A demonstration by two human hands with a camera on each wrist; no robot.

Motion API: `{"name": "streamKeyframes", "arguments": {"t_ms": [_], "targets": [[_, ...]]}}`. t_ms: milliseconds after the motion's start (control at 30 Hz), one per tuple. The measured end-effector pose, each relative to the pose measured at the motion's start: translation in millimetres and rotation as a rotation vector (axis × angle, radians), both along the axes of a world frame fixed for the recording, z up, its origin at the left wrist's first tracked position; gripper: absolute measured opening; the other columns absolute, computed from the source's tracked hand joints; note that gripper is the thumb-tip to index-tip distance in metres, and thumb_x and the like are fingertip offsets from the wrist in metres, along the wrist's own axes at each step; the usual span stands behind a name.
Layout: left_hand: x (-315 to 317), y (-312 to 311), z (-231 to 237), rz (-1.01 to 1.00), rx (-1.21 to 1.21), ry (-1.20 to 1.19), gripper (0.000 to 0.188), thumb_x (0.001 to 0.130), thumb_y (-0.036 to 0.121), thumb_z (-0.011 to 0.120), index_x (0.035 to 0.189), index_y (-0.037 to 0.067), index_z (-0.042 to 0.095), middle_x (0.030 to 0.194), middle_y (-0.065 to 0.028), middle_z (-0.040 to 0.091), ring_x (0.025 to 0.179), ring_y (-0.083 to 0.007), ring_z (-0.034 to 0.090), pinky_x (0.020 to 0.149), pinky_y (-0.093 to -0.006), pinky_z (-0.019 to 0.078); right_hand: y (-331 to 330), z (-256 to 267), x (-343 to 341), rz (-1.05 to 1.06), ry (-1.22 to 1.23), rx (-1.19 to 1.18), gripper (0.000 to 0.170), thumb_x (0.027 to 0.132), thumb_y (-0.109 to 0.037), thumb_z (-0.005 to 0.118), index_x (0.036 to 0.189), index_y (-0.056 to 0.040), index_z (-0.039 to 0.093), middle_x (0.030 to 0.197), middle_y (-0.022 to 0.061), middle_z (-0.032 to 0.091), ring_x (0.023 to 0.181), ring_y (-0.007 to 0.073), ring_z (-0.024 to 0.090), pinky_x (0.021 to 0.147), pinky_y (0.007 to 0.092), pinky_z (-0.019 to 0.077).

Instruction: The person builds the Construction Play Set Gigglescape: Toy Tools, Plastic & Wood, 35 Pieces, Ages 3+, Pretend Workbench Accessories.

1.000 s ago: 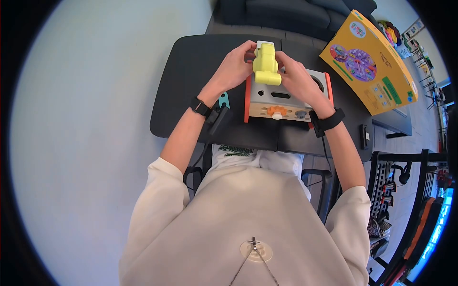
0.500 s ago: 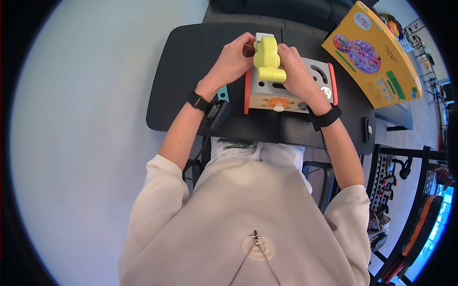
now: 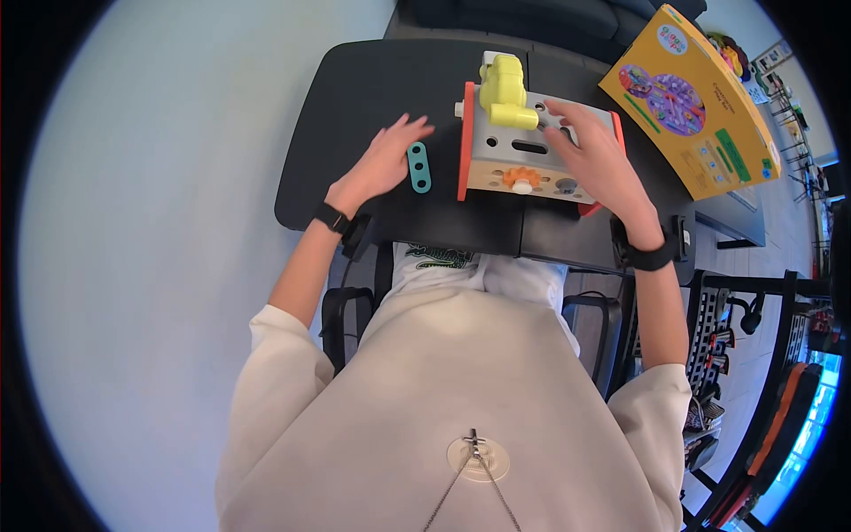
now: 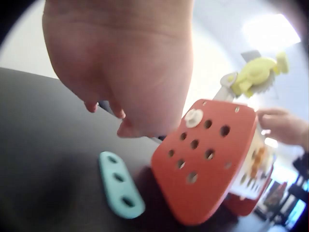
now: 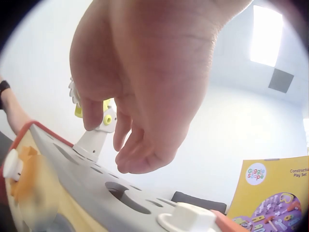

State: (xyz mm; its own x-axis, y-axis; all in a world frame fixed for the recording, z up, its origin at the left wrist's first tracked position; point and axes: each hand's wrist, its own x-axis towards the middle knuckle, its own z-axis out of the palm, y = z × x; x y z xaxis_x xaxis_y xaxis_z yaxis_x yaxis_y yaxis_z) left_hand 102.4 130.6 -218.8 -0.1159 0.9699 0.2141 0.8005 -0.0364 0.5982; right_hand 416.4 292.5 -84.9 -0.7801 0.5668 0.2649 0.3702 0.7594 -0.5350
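Observation:
The yellow toy saw (image 3: pixel 503 87) stands on its grey support (image 5: pixel 92 143) at the left end of the toy workbench (image 3: pixel 505 158); no hand is on it in the head view. My left hand (image 3: pixel 379 166) is left of the bench, fingers extended, just above and beside the teal strip (image 3: pixel 419 168) with holes. Hanging over the grey bench top is my right hand (image 3: pixel 596 158), its fingers loosely bent near the saw's handle and holding nothing visible. A white bolt head (image 4: pixel 194 118) sits in the bench's red side panel (image 4: pixel 205 154).
A yellow box (image 3: pixel 691 106) stands at the table's right back. A small black object (image 3: pixel 681 238) lies near the right edge of the black table (image 3: pixel 341 97). On the bench front are an orange gear (image 3: pixel 523 177) and a grey round piece (image 3: pixel 566 185).
Both hands have let go of the yellow saw. The left moved left and toward the body, beside the teal strip; the right moved right and toward the body. The saw stays upright on the bench.

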Motion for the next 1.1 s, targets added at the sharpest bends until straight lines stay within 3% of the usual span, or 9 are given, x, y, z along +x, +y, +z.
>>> {"name": "streamKeyframes", "arguments": {"t_ms": [67, 100, 200, 333, 533, 600, 733, 867, 1100], "targets": [[6.9, -31.0, -16.6, 0.028, -0.276, 0.36, 0.055, 0.101, 0.001, 0.058, 0.155, 0.012, 0.055, 0.164, -0.0136, 0.049, 0.153, -0.0358, 0.044, 0.123, -0.048, 0.0396, -9.3, 7.1, 9.7, -0.015, -0.004, -0.05, 0.041, 0.106, -0.024, 0.062, 0.141, -0.0008, 0.062, 0.128, 0.0167, 0.067, 0.122, 0.0338, 0.063, 0.103, 0.0444, 0.0518], [9.8, -41.5, -18.1, 0.026, -0.279, 0.359, 0.055, 0.101, 0.001, 0.058, 0.155, 0.012, 0.055, 0.164, -0.0136, 0.049, 0.153, -0.0358, 0.044, 0.123, -0.048, 0.0396, -13.9, 12.3, 13.0, -0.024, -0.035, -0.083, 0.04, 0.107, -0.024, 0.061, 0.14, -0.001, 0.062, 0.127, 0.0168, 0.068, 0.122, 0.0335, 0.063, 0.102, 0.0441, 0.0523], [20.1, -65.8, -4.3, 0.066, -0.146, 0.436, 0.048, 0.099, 0.014, 0.071, 0.146, 0.012, 0.062, 0.151, -0.0126, 0.056, 0.133, -0.0328, 0.055, 0.11, -0.0464, 0.0452, -23.9, 10.4, 18.6, -0.031, -0.03, -0.121, 0.038, 0.107, -0.023, 0.061, 0.138, -0.0014, 0.063, 0.124, 0.0169, 0.068, 0.121, 0.0332, 0.064, 0.1, 0.0436, 0.0532], [17.3, -76.5, -7.0, 0.076, 0.001, 0.51, 0.036, 0.097, 0.017, 0.075, 0.131, 0.007, 0.067, 0.135, -0.0116, 0.064, 0.126, -0.0305, 0.06, 0.104, -0.0445, 0.0462, -30.0, 4.4, 18.3, 0.006, 0.0, -0.117, 0.034, 0.106, -0.021, 0.062, 0.134, -0.0017, 0.064, 0.12, 0.017, 0.068, 0.115, 0.0332, 0.066, 0.097, 0.0432, 0.0545], [19.8, -72.5, -1.6, 0.165, -0.013, 0.406, 0.038, 0.095, 0.015, 0.078, 0.129, 0.004, 0.065, 0.114, -0.0116, 0.074, 0.111, -0.0315, 0.07, 0.102, -0.0429, 0.0511, -37.3, 7.8, 16.2, 0.022, 0.013, -0.173, 0.03, 0.105, -0.018, 0.063, 0.131, -0.0015, 0.066, 0.116, 0.0162, 0.068, 0.112, 0.0341, 0.065, 0.096, 0.0427, 0.0545], [20.4, -64.5, 3.4, 0.376, -0.075, -0.086, 0.043, 0.098, 0.014, 0.077, 0.136, 0.002, 0.062, 0.118, -0.0123, 0.075, 0.109, -0.029, 0.074, 0.098, -0.0411, 0.0569, -36.4, 5.4, 15.3, 0.033, 0.037, -0.157, 0.03, 0.105, -0.018, 0.063, 0.13, -0.0009, 0.066, 0.116, 0.0164, 0.068, 0.112, 0.0341, 0.065, 0.096, 0.0429, 0.0543], [34.4, -46.5, 50.3, 0.33, 0.1, -0.317, 0.048, 0.1, 0.013, 0.076, 0.144, 0.002, 0.059, 0.126, -0.0111, 0.076, 0.115, -0.0242, 0.075, 0.104, -0.0391, 0.0577, -35.4, -2.4, 8.5, 0.083, 0.092, -0.155, 0.035, 0.104, -0.021, 0.066, 0.132, 0.0, 0.065, 0.118, 0.0165, 0.068, 0.115, 0.034, 0.064, 0.097, 0.0435, 0.0525], [71.0, -28.9, 100.0, 0.108, 0.173, -0.305, 0.047, 0.099, 0.012, 0.077, 0.143, 0.003, 0.061, 0.128, -0.0133, 0.074, 0.119, -0.026, 0.073, 0.104, -0.0399, 0.0564, -42.9, -4.4, 2.3, 0.135, 0.089, -0.038, 0.041, 0.102, -0.021, 0.07, 0.137, -0.0013, 0.062, 0.118, 0.0151, 0.067, 0.114, 0.0332, 0.063, 0.097, 0.0438, 0.0512], [78.7, 0.1, 101.1, -0.004, 0.134, -0.105, 0.047, 0.098, 0.016, 0.077, 0.14, 0.002, 0.061, 0.134, -0.0176, 0.068, 0.118, -0.0341, 0.069, 0.104, -0.0426, 0.0551, -38.9, -23.5, -4.0, 0.121, 0.014, 0.187, 0.039, 0.097, -0.021, 0.076, 0.131, -0.0055, 0.064, 0.108, 0.0112, 0.06, 0.104, 0.0312, 0.058, 0.092, 0.043, 0.0488]]}}
